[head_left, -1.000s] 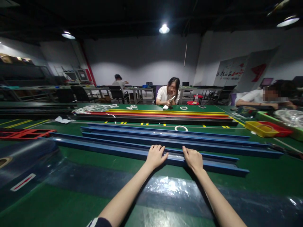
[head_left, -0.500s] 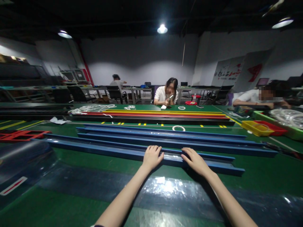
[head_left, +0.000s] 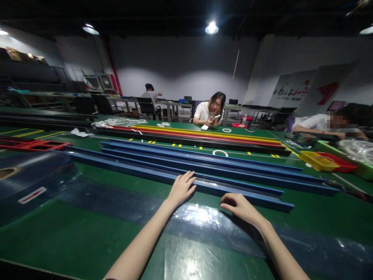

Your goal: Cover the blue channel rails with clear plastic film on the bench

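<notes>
Here left hand (head_left: 181,189) flat on nearest blue rail (head_left: 140,174); right hand (head_left: 239,207) just beside it.

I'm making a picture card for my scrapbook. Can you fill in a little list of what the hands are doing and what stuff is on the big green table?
left hand: palm down, fingers lying on the nearest blue rail
right hand: fingers curled, on the clear plastic sheet just in front of that rail
table: green top
more blue rails: lying side by side behind the nearest one
red and yellow rails: farther back
white ring: flat on the table beyond the blue rails
yellow tray: far right
people: three seated at the back
</notes>
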Motion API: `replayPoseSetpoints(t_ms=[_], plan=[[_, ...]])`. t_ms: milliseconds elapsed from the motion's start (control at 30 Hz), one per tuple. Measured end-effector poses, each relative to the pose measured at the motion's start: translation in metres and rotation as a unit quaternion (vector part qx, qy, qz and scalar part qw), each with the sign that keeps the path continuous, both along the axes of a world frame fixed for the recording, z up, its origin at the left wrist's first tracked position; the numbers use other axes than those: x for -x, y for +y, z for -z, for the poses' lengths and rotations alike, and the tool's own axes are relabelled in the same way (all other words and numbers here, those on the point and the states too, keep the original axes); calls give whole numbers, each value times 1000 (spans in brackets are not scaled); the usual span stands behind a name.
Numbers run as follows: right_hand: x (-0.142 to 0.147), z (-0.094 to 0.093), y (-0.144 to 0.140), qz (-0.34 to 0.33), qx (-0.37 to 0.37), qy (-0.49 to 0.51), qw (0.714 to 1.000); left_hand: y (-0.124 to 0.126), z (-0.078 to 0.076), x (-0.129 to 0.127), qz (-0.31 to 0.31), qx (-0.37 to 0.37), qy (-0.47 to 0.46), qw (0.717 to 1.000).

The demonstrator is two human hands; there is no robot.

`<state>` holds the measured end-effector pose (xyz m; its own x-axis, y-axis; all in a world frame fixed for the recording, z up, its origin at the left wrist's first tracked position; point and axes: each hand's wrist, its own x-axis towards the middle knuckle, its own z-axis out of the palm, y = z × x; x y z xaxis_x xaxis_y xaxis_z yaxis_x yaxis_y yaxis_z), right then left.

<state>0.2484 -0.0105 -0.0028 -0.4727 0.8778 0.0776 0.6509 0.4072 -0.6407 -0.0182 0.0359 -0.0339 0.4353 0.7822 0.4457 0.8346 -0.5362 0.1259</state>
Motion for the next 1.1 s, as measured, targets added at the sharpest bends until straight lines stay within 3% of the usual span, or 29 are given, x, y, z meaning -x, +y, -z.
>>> replayPoseSetpoints(t_ms=[167, 333, 400, 467, 567, 667, 800, 1100], plan=[[-10, 1, -6, -7, 35, -28, 999, -8, -1, 2, 7, -4, 3, 1000], [-18, 5, -4, -18, 80, -59, 995, -25, -19, 11, 25, -42, -45, 998], [-22, 8, -1, -21, 95, -63, 993, -31, -27, 14, 23, -1, -62, 998], [-27, 11, 1, -17, 103, -59, 993, -35, -32, 15, 35, 89, -77, 992], [-36, 13, 5, -2, 115, -71, 991, -37, -31, 14, 68, 251, -102, 960], [-42, 14, 7, 15, 130, -98, 986, -36, -25, 12, 93, 341, -114, 928], [-44, 14, 8, 27, 121, -115, 986, -32, -20, 13, 98, 384, -119, 910], [-39, 15, 5, 23, 121, -107, 987, -26, -13, 16, 93, 385, -140, 908]])
